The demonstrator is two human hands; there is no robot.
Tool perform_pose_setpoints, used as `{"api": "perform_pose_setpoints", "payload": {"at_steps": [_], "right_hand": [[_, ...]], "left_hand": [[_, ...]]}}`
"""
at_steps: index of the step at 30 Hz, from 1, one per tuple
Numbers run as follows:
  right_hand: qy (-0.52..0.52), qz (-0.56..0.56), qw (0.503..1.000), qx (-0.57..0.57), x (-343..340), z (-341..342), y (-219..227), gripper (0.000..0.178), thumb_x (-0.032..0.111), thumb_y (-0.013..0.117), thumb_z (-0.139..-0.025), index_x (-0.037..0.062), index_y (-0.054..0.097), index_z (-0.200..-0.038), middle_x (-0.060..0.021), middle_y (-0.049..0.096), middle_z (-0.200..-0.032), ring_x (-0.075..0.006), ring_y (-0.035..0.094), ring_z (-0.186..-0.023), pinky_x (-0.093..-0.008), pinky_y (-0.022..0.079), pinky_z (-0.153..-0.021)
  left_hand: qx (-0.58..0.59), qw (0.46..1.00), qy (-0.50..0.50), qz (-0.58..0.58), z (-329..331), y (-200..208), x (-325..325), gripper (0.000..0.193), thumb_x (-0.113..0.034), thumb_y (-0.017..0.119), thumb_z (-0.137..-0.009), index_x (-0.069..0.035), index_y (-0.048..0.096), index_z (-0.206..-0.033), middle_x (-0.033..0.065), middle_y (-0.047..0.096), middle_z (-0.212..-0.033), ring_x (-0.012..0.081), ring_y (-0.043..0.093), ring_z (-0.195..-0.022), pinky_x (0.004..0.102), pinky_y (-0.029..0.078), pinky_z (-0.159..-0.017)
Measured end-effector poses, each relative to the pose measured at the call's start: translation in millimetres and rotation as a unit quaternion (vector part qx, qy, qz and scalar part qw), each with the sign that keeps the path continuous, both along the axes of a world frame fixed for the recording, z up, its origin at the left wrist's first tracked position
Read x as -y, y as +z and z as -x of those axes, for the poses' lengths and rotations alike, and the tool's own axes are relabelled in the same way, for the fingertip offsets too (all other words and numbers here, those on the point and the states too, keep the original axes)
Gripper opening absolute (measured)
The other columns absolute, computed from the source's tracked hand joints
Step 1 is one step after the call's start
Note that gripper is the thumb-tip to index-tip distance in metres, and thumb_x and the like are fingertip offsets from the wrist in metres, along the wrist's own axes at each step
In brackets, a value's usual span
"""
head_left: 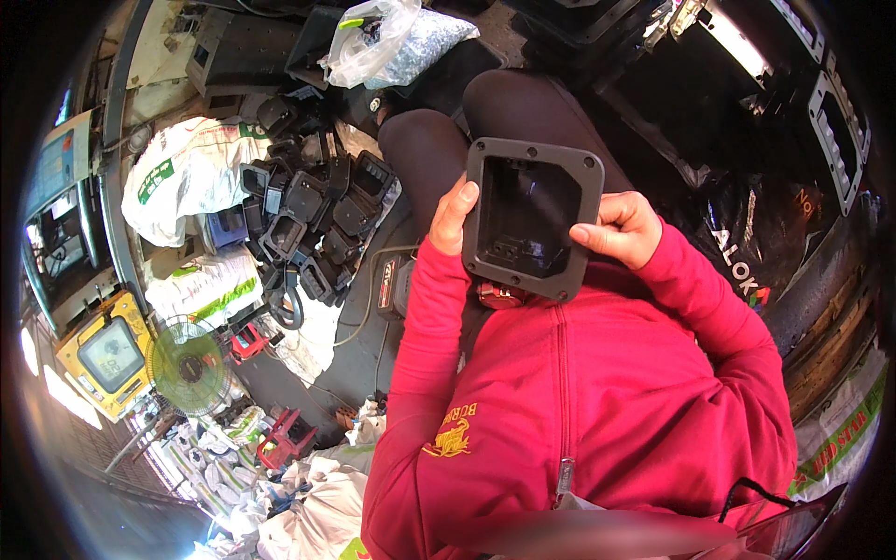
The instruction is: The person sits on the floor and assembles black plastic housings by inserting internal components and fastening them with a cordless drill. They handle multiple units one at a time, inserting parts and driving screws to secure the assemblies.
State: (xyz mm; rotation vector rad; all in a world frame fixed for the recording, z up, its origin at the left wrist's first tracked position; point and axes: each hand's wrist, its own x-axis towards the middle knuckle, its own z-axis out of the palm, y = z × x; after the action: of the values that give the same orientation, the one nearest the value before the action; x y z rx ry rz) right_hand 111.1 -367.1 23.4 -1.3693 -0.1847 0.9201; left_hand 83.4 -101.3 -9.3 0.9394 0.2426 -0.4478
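One black housing (534,219), open side up, held in front of your one red jacket (607,392). Two hands on it: your left hand (454,220) closed on its left rim, your right hand (623,230) closed on its right, thumb on top. Leftward: one heap of black parts (306,196), too jumbled to count; one fan (189,369); one yellow unit (110,355).

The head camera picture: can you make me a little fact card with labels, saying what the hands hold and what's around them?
Held thing: black box, open side facing the camera, holes in its rim
Left hand: holds the box's left edge
Right hand: holds its right edge, thumb on the rim
Clothes: red jacket
Left of the person: pile of black parts, round fan, yellow machine with a screen
Beyond the knees: clear plastic bag
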Motion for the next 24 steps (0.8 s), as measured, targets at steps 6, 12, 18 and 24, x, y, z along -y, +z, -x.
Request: {"api": "perform_pose_setpoints", "payload": {"at_steps": [6,12,18,24], "right_hand": [[-0.082,-0.175,0.958,-0.213,7,-6,-10,0.022,0.02,0.066,-0.093,-0.001,0.071,-0.093,-0.0062,0.071,-0.093,-0.0109,0.064,-0.082,-0.024,0.049,-0.071],[-0.098,-0.15,0.939,-0.293,7,-9,-15,0.023,0.027,0.064,-0.093,0.007,0.068,-0.083,0.0015,0.062,-0.072,-0.0033,0.044,-0.052,-0.0228,0.029,-0.045],[-0.141,-0.148,0.915,-0.349,3,-5,-16,0.019,0.028,0.063,-0.093,0.009,0.066,-0.09,0.0064,0.051,-0.063,-0.0033,0.035,-0.047,-0.0234,0.025,-0.043],[-0.124,-0.167,0.912,-0.353,6,-5,-22,0.021,0.032,0.063,-0.092,0.0104,0.064,-0.09,0.0094,0.039,-0.058,-0.0028,0.028,-0.045,-0.0229,0.02,-0.042]], "left_hand": [[-0.074,0.994,-0.053,-0.061,4,-20,-15,0.06,-0.05,0.044,-0.097,0.001,0.052,-0.127,0.0149,0.061,-0.115,0.0217,0.062,-0.098,0.0337,0.051,-0.084],[-0.121,0.987,-0.077,-0.07,4,-37,-27,0.074,-0.062,0.045,-0.093,0.0,0.051,-0.132,0.0176,0.062,-0.12,0.0249,0.065,-0.102,0.0358,0.054,-0.089],[-0.105,0.989,-0.064,-0.082,1,-41,-32,0.069,-0.06,0.043,-0.096,-0.001,0.055,-0.129,0.0139,0.066,-0.115,0.0235,0.066,-0.098,0.0347,0.055,-0.087],[-0.101,0.99,-0.042,-0.091,3,-51,-34,0.067,-0.058,0.042,-0.097,-0.001,0.056,-0.129,0.0148,0.065,-0.117,0.0236,0.066,-0.1,0.0349,0.055,-0.087]]}}
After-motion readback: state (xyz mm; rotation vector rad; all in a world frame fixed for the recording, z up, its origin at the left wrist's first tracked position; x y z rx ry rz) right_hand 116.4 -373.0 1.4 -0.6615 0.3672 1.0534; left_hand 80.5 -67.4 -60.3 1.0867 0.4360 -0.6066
